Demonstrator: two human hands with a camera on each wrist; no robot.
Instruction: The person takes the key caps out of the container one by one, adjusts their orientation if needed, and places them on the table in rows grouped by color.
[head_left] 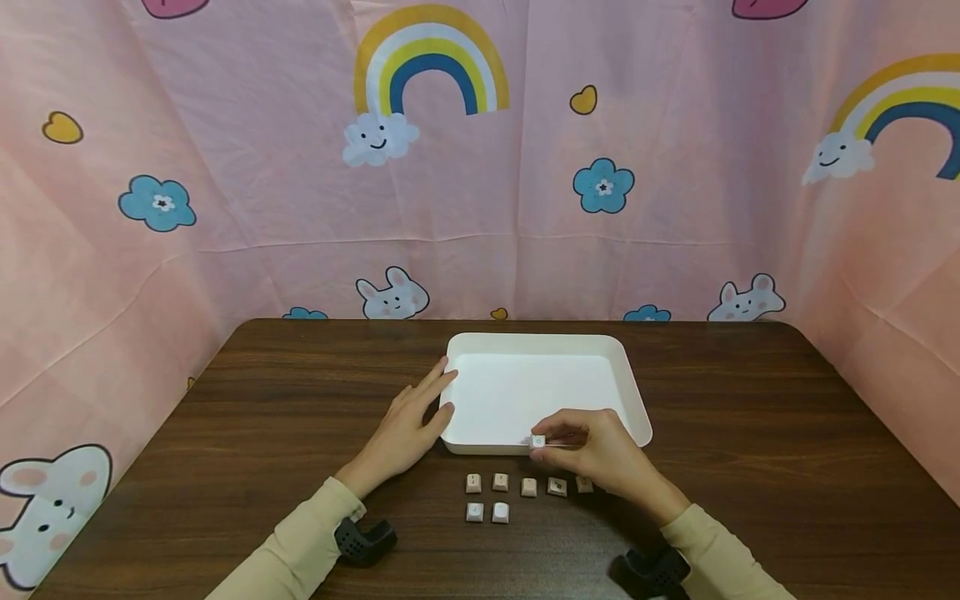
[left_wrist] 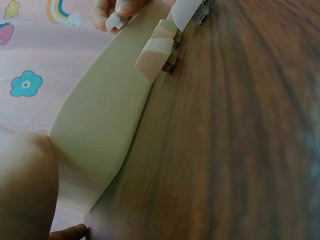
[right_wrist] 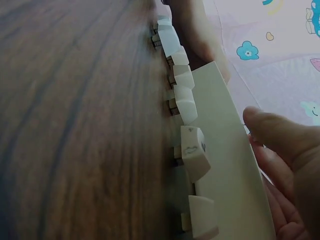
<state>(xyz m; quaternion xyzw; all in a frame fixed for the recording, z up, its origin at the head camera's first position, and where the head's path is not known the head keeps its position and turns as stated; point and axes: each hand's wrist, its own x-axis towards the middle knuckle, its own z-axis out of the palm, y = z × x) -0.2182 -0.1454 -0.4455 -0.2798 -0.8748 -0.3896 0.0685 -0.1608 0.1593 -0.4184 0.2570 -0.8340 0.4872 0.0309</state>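
A white tray (head_left: 630,392) lies on the table. Against its left side rests my left hand (head_left: 401,429), fingers stretched out along the rim. Just over the tray's front edge, my right hand (head_left: 600,446) pinches a small white keycap (head_left: 537,442) between thumb and fingers. The same held keycap (left_wrist: 114,22) shows above the tray's wall (left_wrist: 100,100) in the left wrist view. In front of the tray stand several beige keycaps (head_left: 528,487) in a row, the rightmost partly behind my right hand. Two whiter keycaps (head_left: 501,513) sit nearer to me.
The dark wood-grain table (head_left: 300,400) carries the tray and keycaps. A pink printed curtain (head_left: 262,100) hangs behind the table and along both sides. Each wrist wears a black camera mount (head_left: 365,543). Loose keycaps (right_wrist: 192,150) stand close to the tray's front wall in the right wrist view.
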